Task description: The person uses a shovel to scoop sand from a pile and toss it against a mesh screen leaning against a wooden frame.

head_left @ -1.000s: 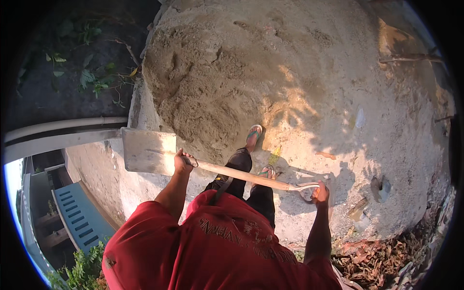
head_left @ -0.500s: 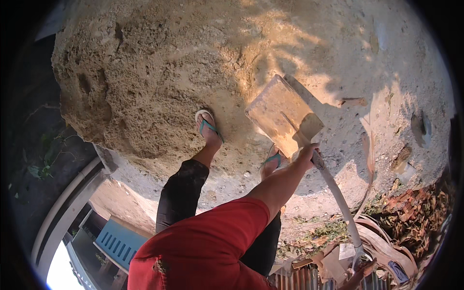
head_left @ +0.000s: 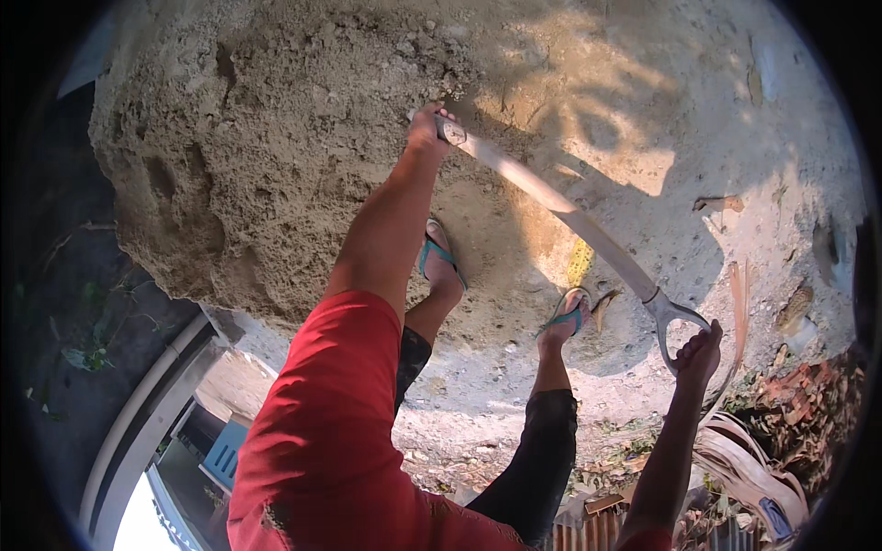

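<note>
My left hand [head_left: 426, 126] is closed around the lower end of the shovel [head_left: 560, 207], close to the metal socket. The shovel's pale wooden shaft slants down to the right, where my right hand [head_left: 698, 352] grips the metal D-shaped handle. Its blade does not show; it lies beyond my left hand, by the brown mound of earth [head_left: 276, 138], and I cannot tell how deep it sits. Loose crumbs of soil lie just past that hand.
My feet, in green-strapped flip-flops [head_left: 571, 314], stand apart on the sandy ground. A yellow patterned strip [head_left: 580, 263] lies by the right foot. Dry leaves [head_left: 808, 404], pale bands [head_left: 749, 459] and corrugated sheet [head_left: 583, 533] are at the lower right. A pipe [head_left: 147, 404] runs at the left.
The shovel has swung forward and left from beside my right foot to the mound, its blade passing out of sight. Both arms have moved forward, and my feet stand wider apart.
</note>
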Demonstrator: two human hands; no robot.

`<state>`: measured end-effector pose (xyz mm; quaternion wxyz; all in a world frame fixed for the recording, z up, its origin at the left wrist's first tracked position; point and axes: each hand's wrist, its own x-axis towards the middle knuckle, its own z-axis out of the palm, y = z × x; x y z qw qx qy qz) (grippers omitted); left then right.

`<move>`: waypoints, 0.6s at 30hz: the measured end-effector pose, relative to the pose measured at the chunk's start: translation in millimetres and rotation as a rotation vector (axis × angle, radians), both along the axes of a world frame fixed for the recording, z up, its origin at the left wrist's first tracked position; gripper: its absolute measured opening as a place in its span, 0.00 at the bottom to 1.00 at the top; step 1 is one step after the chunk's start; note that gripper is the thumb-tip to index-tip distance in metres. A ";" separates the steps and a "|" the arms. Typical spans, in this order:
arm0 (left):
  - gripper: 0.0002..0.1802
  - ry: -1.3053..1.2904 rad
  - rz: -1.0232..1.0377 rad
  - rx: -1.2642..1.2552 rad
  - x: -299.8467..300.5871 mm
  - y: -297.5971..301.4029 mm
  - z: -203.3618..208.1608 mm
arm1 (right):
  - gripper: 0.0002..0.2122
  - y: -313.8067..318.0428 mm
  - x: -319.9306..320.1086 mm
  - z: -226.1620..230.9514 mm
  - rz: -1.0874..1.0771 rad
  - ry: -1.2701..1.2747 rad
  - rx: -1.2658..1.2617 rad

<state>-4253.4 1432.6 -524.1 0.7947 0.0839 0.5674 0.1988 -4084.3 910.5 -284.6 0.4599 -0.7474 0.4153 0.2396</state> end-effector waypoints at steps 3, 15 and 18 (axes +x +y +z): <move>0.08 0.011 0.005 -0.043 0.6 -15.3 19.2 | 0.20 -4.4 -22.7 45.0 0.001 -0.039 -0.073; 0.09 -0.017 0.141 -0.260 -168.3 -93.9 254.5 | 0.21 -4.4 -4.1 311.0 0.551 -0.126 -0.459; 0.11 0.109 0.188 -0.324 -191.7 -95.0 346.7 | 0.22 17.1 -0.3 365.6 0.605 -0.101 -0.535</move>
